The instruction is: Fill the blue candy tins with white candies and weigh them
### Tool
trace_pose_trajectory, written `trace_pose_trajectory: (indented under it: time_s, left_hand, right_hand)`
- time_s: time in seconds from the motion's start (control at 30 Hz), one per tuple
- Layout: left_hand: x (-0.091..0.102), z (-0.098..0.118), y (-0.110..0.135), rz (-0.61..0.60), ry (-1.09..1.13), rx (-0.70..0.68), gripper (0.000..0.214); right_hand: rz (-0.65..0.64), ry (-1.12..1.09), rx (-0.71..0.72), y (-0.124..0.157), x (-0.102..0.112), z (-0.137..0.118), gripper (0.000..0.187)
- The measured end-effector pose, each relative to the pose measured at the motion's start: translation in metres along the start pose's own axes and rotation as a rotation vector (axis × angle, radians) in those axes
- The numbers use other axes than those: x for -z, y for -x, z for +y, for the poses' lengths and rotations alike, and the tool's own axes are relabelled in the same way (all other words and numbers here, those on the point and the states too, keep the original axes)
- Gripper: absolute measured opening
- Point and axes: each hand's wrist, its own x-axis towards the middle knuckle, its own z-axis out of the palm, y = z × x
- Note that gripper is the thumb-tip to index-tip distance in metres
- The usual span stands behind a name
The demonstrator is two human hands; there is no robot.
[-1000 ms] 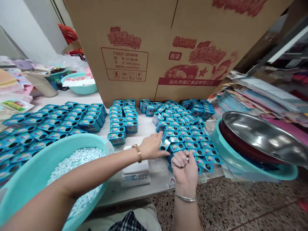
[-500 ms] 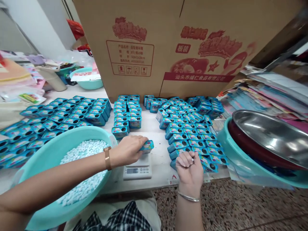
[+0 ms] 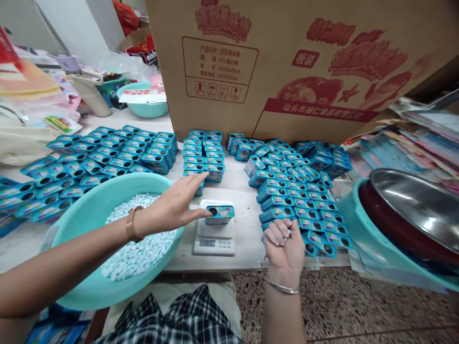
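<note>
A small blue tin point(image 3: 223, 212) with a dark round hole in its lid lies on the white digital scale point(image 3: 215, 244), whose display shows digits. My left hand point(image 3: 175, 203) is open just left of the tin, fingers stretched out and thumb tip at its edge; whether they touch I cannot tell. My right hand point(image 3: 283, 243) is closed in a fist, palm up, at the table's front edge. Something whitish shows at its fingers, too small to name. Below my left forearm, a turquoise basin point(image 3: 71, 282) holds many small white and pale blue candies point(image 3: 139, 253).
Rows of blue tins stand at left point(image 3: 118, 155), behind the scale point(image 3: 204, 148) and at right point(image 3: 287, 191). A large cardboard box point(image 3: 268, 62) rises behind them. Stacked bowls with a steel bowl point(image 3: 412, 200) on top sit far right, near stacked printed sheets point(image 3: 390, 143).
My left hand has let go of the tin on the scale and drawn back left, its fingers opening. The display digits have changed. My right fist stays closed; the view has shifted slightly.
</note>
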Motion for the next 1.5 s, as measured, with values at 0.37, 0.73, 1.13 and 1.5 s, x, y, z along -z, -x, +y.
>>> trace_pose_trajectory:
  time_s: [0.37, 0.73, 1.13, 1.5]
  left_hand:
    - [0.003, -0.001, -0.018, -0.127, -0.033, -0.167, 0.044]
    - [-0.016, 0.010, -0.054, -0.434, -0.201, -0.607, 0.048]
    - [-0.021, -0.004, -0.075, -0.731, -0.233, -0.482, 0.074]
    - [-0.036, 0.009, -0.046, -0.467, -0.357, -0.216, 0.031]
  right_hand:
    - [0.024, -0.002, 0.010, -0.003, -0.006, 0.005, 0.027]
    - [0.059, -0.029, 0.016, -0.002, -0.005, 0.002, 0.029]
    - [0.034, -0.085, -0.057, -0.013, -0.019, 0.026, 0.025]
    - [0.119, -0.076, -0.061, -0.027, -0.045, 0.049, 0.030]
